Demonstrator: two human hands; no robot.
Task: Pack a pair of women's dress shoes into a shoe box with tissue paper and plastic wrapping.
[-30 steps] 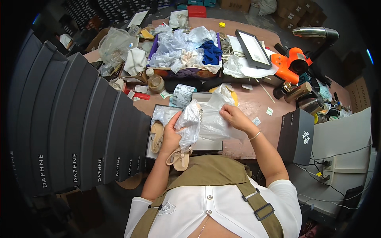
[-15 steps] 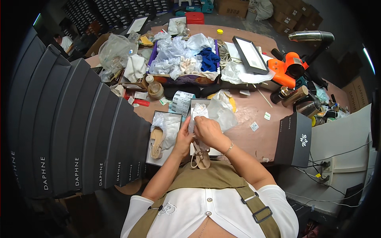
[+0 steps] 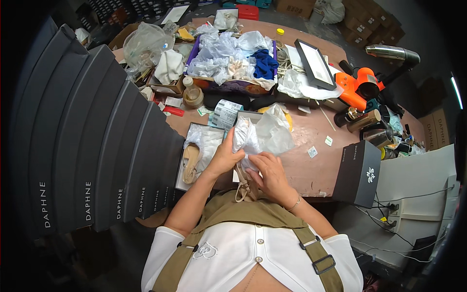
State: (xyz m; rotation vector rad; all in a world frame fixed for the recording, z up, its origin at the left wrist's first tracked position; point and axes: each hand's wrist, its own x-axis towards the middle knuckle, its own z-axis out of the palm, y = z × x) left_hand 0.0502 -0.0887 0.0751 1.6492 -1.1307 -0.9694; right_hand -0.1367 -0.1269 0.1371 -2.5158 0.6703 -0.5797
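Note:
My left hand (image 3: 224,156) and my right hand (image 3: 269,171) both grip a crumpled clear plastic bag (image 3: 265,134) close to my chest. A beige strappy sandal (image 3: 244,182) hangs out of the bag's lower end between my hands, its straps dangling over the table edge. To the left lies an open shoe box (image 3: 181,177) lined with white tissue, holding a second beige sandal (image 3: 191,160).
A row of dark shoe boxes (image 3: 87,160) stands along my left. A dark box lid (image 3: 360,173) stands at the right table edge. Farther back are a purple-rimmed box (image 3: 233,87) full of plastic bags, an orange tool (image 3: 357,85), a framed panel (image 3: 316,63) and metal flasks (image 3: 367,121).
The bag was held up and spread wide; both hands have since drawn it down toward my chest, and the sandal now hangs from its lower end.

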